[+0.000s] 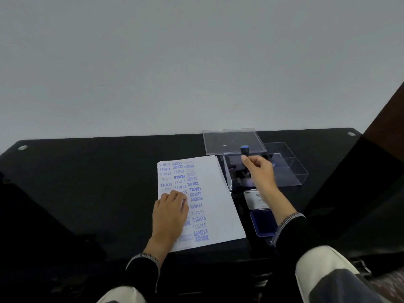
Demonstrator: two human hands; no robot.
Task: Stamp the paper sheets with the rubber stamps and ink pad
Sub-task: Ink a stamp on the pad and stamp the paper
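Table (87,171): black and glossy, set against a pale wall, with a round metal fitting at each far corner.
Paper sheet (220,197): white, lying flat at the table's middle, its long axis running from near to far and leaning slightly left at the far end. Blue stamped words fill its left half in rough columns: SAMPLE many times over, AMENDED, FRAGILE, AIR MAIL; several prints are faint or doubled and cannot be read.
Clear box (290,169): transparent plastic, just right of the sheet's far end, with dark stamps standing inside its left part.
Clear lid (220,141): lies tilted at the box's far left edge.
Ink pad (262,224): open, dark blue, right of the sheet near the front edge; its white printed lid lies just beyond it, the lettering too small to read.
Left hand (170,213): rests palm down on the sheet's left part, fingers loosely bent, holding nothing.
Right hand (258,167): over the box, thumb and fingers pinching a stamp.
Rubber stamp (244,149): black handle with a blue cap, standing upright, cap on top, above the box's left part.
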